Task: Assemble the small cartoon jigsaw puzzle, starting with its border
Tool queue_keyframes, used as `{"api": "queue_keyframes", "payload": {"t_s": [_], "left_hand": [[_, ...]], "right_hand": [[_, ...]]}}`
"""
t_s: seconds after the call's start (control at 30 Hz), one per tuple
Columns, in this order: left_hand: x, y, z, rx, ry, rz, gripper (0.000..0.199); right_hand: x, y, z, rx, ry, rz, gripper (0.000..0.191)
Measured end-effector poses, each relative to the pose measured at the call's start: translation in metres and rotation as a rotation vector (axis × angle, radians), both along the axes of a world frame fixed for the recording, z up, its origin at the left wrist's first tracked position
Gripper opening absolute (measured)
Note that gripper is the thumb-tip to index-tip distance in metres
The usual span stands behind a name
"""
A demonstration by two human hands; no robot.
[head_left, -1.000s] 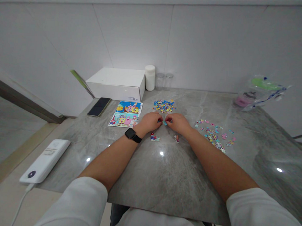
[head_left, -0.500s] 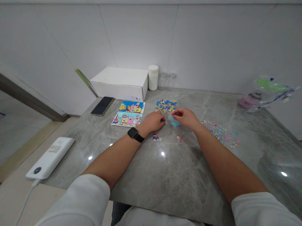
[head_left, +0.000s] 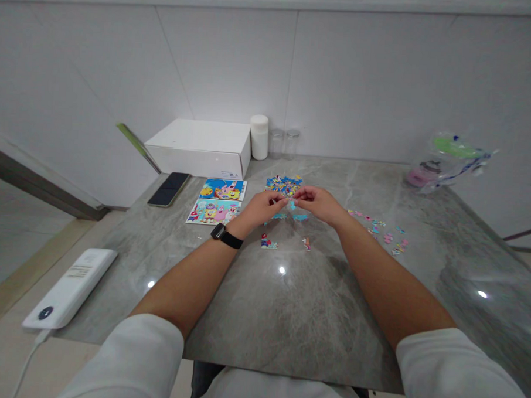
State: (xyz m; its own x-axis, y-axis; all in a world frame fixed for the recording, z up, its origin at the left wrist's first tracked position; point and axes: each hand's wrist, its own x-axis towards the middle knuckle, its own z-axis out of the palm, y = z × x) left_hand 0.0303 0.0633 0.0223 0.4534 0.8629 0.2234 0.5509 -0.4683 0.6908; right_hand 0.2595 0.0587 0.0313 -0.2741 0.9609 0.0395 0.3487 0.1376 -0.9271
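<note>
My left hand [head_left: 264, 207], with a black watch on its wrist, is closed in a pinch at a small light-blue jigsaw piece [head_left: 292, 205]. From the other side my right hand [head_left: 321, 204] pinches at the same piece, fingertips close to the left ones. Light-blue joined pieces [head_left: 300, 217] lie on the table just below the hands. Nearer me rest a small red, blue and white joined cluster [head_left: 269, 242] and a narrow cluster [head_left: 306, 243]. Behind the fingers spreads a pile of blue and yellow jigsaw pieces [head_left: 284, 184], partly hidden.
Loose pink and blue pieces [head_left: 387, 237] lie right of my right forearm. Two cartoon picture cards [head_left: 214, 212], a phone [head_left: 169, 189] and a white box [head_left: 197, 155] are at left. A white bottle [head_left: 259, 138], clear jars [head_left: 291, 145], a bagged cup [head_left: 434, 168] and a power bank [head_left: 70, 287] stand around.
My hands have come closer together and are raised at a light-blue piece. More of the light-blue pieces on the table now shows. The whole view has shifted slightly.
</note>
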Motion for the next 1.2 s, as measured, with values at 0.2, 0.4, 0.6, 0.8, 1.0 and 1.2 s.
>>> {"api": "queue_keyframes", "payload": {"t_s": [0.2, 0.4, 0.6, 0.8, 1.0, 1.2], "left_hand": [[0.002, -0.003, 0.002, -0.130, -0.135, -0.031, 0.034], [0.001, -0.003, 0.001, -0.160, -0.157, -0.043, 0.034], [0.000, -0.002, 0.000, -0.164, -0.128, -0.053, 0.031], [-0.001, -0.001, -0.002, -0.166, -0.139, -0.019, 0.031], [0.000, -0.002, -0.004, -0.157, -0.154, -0.017, 0.030], [0.003, -0.005, -0.005, -0.150, -0.159, -0.046, 0.029]], "right_hand": [[-0.004, -0.004, 0.005, -0.028, 0.049, 0.057, 0.037], [-0.006, -0.007, 0.006, -0.040, 0.059, 0.092, 0.037], [-0.006, -0.006, 0.005, -0.052, 0.024, 0.099, 0.030], [-0.006, -0.006, 0.004, -0.053, -0.021, 0.132, 0.028], [-0.005, -0.005, -0.003, -0.058, -0.005, 0.174, 0.036], [0.001, -0.001, -0.007, -0.055, -0.007, 0.149, 0.036]]}}
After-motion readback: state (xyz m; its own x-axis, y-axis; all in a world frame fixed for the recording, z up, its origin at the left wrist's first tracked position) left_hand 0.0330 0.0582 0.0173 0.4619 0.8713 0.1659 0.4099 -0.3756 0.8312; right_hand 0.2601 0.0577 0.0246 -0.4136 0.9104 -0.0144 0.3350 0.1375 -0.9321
